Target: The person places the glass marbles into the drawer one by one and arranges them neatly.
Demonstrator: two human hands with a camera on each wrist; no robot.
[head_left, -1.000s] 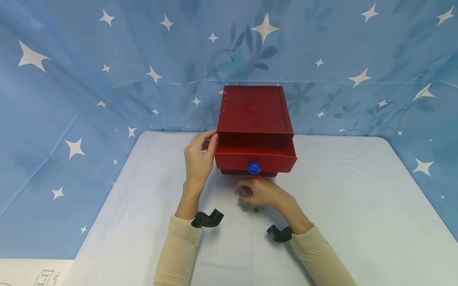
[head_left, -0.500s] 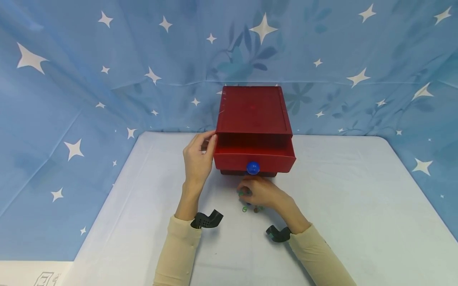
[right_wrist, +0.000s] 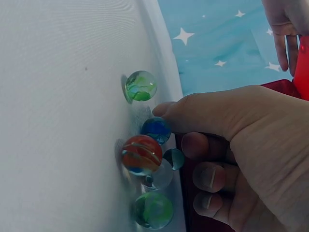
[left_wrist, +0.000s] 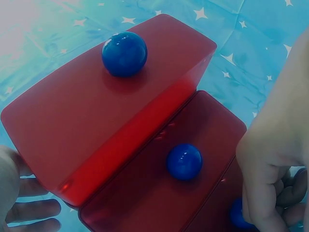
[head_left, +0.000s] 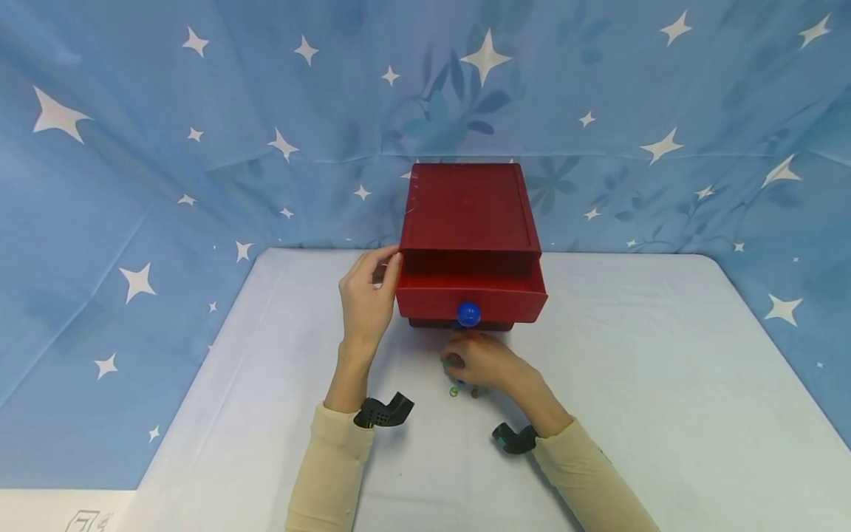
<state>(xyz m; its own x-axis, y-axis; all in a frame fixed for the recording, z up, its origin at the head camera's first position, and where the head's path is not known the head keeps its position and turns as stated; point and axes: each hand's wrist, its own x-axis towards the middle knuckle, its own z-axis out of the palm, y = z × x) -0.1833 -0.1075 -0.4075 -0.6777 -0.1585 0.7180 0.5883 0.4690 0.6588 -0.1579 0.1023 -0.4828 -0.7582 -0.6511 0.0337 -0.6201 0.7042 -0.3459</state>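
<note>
Below, white tabletop (head_left: 638, 355) bearing glass marbles (right_wrist: 142, 154), behind, blue starry cloth (head_left: 253, 81).

In the right-wrist view, we find the clear marble (right_wrist: 164, 176) partly hidden by the orange marble (right_wrist: 142, 154) and the left hand (right_wrist: 288, 21) cropped.

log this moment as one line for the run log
left hand: at red cabinet, left side; right hand: fingers curled beside marbles, grip unclear; top drawer: pulled out; middle drawer: shut
</note>
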